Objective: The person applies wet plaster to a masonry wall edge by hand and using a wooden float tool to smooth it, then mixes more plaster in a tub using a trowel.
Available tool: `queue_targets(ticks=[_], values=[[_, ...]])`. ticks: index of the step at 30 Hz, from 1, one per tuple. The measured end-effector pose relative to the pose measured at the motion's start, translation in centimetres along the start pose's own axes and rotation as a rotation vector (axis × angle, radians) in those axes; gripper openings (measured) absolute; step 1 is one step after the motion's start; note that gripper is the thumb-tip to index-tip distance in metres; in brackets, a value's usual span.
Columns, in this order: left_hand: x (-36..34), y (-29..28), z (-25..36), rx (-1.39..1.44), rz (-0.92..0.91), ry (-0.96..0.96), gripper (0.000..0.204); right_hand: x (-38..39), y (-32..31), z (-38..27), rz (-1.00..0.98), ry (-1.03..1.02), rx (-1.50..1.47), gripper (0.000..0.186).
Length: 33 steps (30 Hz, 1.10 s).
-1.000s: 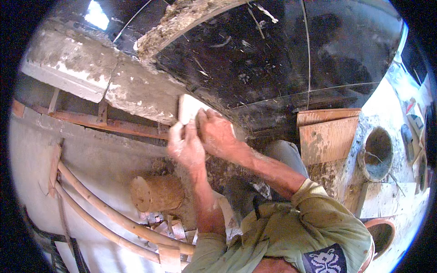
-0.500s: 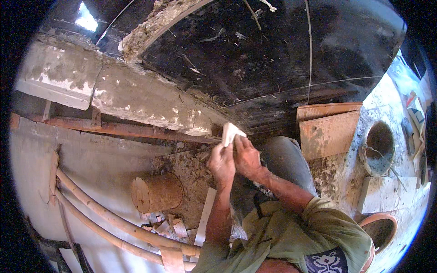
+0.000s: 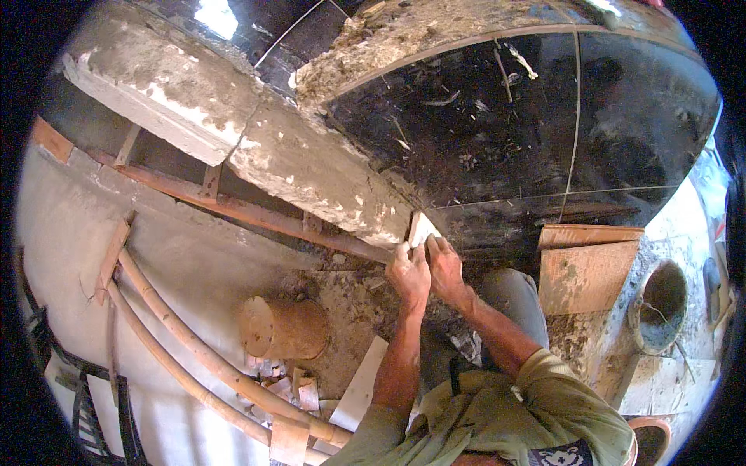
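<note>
A small white, flat, roughly triangular piece, perhaps a cut tile (image 3: 423,227), stands tilted at the near end of a rough cement ledge (image 3: 311,171). My left hand (image 3: 409,276) grips its lower left side, with thumb and fingers closed on it. My right hand (image 3: 446,272) pinches its lower right edge, close beside the left. Just beyond the piece lies the glossy black slab surface (image 3: 489,116), dusty and strewn with bits. Whether the piece touches the ledge all along its edge cannot be seen.
Brown boards (image 3: 587,272) lean at the right, near a bucket (image 3: 660,307) with grey residue. At lower left are a brown cylindrical drum (image 3: 284,328), rubble, and a bamboo ladder-like frame (image 3: 194,342). A reddish wooden beam (image 3: 179,194) runs under the ledge.
My view has shifted, so the surroundings sit lower and further right. Both hands have brought the white piece up against the ledge's end, next to the black slab.
</note>
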<state>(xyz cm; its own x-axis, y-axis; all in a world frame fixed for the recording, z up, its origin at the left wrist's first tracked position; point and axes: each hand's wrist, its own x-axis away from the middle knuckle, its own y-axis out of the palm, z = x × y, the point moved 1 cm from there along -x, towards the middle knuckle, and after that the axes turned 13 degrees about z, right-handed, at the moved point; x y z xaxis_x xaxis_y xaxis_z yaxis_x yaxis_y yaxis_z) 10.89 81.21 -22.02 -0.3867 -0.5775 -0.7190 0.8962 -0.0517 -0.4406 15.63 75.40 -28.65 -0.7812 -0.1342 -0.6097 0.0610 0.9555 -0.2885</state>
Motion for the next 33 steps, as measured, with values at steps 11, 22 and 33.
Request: queue_targets(ticks=[11, 22, 33], values=[[-10.4, -6.5, 9.9, 0.050, 0.112, -0.038, 0.019, -10.8, -7.0, -11.0, 0.018, -0.102, -0.095, 0.025], [-20.2, -12.8, 18.2, 0.172, 0.134, 0.049, 0.017, -19.9, -9.3, -18.1, 0.154, -0.466, -0.178, 0.025], [-8.2, -9.5, 14.6, 0.257, -0.063, 0.180, 0.015, -10.1, -14.9, -9.8, 0.049, -0.227, -0.213, 0.049]])
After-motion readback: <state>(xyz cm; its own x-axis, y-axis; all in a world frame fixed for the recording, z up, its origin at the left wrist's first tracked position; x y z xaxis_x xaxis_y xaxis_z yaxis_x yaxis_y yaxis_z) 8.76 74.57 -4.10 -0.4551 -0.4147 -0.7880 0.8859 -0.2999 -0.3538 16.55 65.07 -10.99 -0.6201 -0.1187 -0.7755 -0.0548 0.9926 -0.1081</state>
